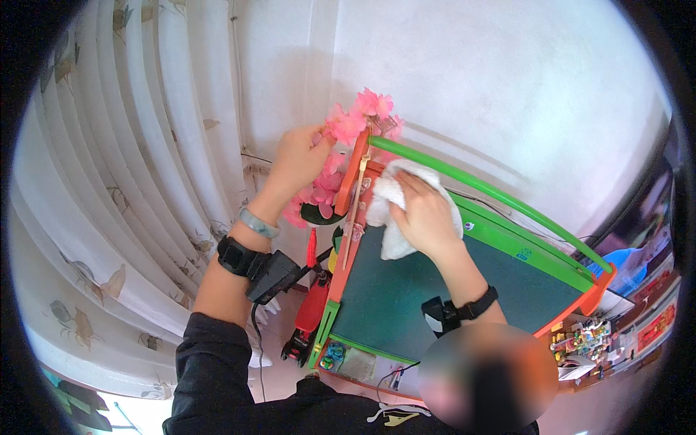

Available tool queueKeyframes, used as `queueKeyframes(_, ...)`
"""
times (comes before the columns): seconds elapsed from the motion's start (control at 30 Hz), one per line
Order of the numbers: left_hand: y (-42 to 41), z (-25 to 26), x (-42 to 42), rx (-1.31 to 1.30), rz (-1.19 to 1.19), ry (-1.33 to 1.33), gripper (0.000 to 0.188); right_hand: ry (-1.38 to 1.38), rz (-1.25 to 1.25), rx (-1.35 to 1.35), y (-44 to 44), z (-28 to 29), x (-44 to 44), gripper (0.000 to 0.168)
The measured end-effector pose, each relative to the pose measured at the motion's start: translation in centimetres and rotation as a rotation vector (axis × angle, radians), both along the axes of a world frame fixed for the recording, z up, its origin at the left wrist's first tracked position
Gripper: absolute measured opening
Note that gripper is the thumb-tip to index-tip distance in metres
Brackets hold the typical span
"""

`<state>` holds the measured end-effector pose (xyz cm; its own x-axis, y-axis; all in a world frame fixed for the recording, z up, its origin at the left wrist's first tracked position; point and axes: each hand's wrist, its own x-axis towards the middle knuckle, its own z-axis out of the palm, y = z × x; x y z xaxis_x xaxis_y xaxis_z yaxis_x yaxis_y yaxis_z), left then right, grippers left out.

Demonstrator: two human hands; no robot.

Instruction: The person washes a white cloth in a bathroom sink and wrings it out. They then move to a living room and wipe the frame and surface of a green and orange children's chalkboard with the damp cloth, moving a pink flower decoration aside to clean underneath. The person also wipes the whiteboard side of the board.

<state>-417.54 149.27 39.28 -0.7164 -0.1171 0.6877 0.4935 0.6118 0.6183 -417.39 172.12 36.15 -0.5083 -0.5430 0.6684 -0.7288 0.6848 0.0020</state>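
Note:
My left hand (304, 155) is raised at the upper left of a child's drawing board, its fingertips closed on pink artificial flowers (346, 124). My right hand (426, 215) presses a white cloth (399, 241) on the board's upper left part. Beneath it lies the dark green board surface (391, 293), framed in orange and green. A green rail (478, 185) arches over the top edge. A string hangs along the orange left side, beside flower-shaped decorations.
White curtains (163, 163) hang at left. A red scooter (314, 307) stands beside the board, near a red tassel (311, 249). The tray (359, 363) below holds small items. Assembled toy bricks (584, 342) stand on furniture at right, near a screen.

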Motion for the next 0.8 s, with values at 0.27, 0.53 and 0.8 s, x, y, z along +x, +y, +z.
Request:
queueKeyframes(0.27, -3.2, -0.5, -0.9, 0.108, -0.008, 0.086, 0.025, -0.006, -0.081, -0.116, 3.9, 0.2, 1.3, 0.037)
queueKeyframes(0.53, -4.2, -2.1, -0.9, 0.325, -0.132, 0.102, 0.023, -0.016, -0.015, -0.105, 2.5, 0.2, 0.6, 0.036)
queueKeyframes(0.8, -3.7, -2.4, -1.2, 0.285, -0.056, 0.066, 0.022, -0.062, 0.066, -0.070, -1.1, -0.1, -2.0, 0.042)
